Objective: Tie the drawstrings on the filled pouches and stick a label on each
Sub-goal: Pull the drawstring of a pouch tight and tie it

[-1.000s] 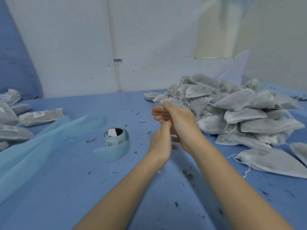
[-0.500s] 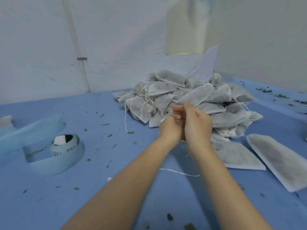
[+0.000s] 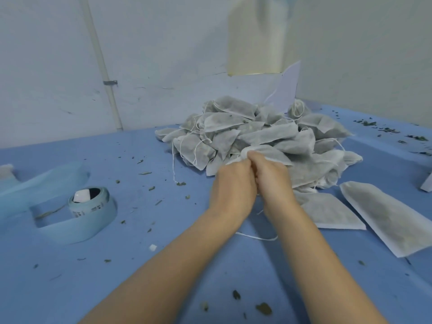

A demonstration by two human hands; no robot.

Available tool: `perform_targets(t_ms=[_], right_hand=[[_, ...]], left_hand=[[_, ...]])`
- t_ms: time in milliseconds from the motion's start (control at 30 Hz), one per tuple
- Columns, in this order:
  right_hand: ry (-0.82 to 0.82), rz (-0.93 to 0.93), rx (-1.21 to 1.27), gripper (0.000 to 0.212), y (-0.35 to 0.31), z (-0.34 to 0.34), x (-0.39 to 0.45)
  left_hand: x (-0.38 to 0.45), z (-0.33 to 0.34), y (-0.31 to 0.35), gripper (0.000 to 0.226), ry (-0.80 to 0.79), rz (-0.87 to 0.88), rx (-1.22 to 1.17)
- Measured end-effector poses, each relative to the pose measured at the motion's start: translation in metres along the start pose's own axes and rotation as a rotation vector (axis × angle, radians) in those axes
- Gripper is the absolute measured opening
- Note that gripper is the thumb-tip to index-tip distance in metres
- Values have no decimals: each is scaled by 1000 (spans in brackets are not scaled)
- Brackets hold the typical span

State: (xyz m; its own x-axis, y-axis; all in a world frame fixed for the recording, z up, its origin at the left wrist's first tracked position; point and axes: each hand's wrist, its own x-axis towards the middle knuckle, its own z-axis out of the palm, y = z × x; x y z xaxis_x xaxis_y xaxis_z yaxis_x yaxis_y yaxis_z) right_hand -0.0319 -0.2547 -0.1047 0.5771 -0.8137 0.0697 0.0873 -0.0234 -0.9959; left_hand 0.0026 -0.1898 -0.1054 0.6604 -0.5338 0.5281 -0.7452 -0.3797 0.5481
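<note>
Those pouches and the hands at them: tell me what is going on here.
A person is working bare-handed at a blue table. The left hand and right hand are pressed together, fingers curled round the neck of one pouch at the front of the pile; the knot itself is hidden. A loose string lies under the wrists. The label roll sits untouched to the left, and two flat pouches lie to the right.
</note>
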Motion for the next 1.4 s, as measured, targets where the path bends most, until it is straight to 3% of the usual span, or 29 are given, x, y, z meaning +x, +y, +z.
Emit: perform_targets(t_ms=[100, 233, 367, 433, 500, 567, 633, 833, 933, 1033, 1100, 1200, 1333, 1400], right_hand=[[-122, -31, 94, 51, 0, 3, -5], [-301, -39, 130, 23, -6, 7, -14], [-523, -34, 90, 19, -7, 12, -21], [-623, -39, 66, 19, -8, 13, -25], [-671, -26, 62, 22, -8, 13, -27], [-682, -34, 35, 22, -9, 13, -28], [-667, -55, -15, 25, -9, 12, -28], [-493, -62, -54, 11, -6, 12, -23], [-444, -43, -30, 15, -6, 9, -18], [-409, -107, -208, 26, -1, 9, -17], [-397, -110, -307, 35, 0, 11, -18], [-455, 81, -191, 41, 1, 16, -18], [-527, 391, 228, 32, 4, 25, -20], [-542, 435, 474, 17, 5, 28, -22]], left_hand=[[-9, -21, -4, 25, -22, 62, 93], [-22, -50, -13, 37, 58, 108, 163], [-24, -70, -30, 15, 252, 204, 172], [-21, -75, -39, 30, 201, 306, 215], [-18, -79, -47, 44, 24, 332, 169], [-19, -81, -52, 50, -154, 243, -4], [-20, -79, -57, 53, -243, 174, -22], [-26, -76, -60, 40, -135, 221, 368], [-31, -78, -62, 23, -152, 255, 375], [-30, -78, -68, 29, -167, 221, 427], [-30, -80, -73, 30, -162, 183, 351], [-27, -78, -76, 25, -149, 136, 153], [-24, -70, -74, 14, -78, -23, -204], [-25, -70, -74, 12, -20, -98, -365]])
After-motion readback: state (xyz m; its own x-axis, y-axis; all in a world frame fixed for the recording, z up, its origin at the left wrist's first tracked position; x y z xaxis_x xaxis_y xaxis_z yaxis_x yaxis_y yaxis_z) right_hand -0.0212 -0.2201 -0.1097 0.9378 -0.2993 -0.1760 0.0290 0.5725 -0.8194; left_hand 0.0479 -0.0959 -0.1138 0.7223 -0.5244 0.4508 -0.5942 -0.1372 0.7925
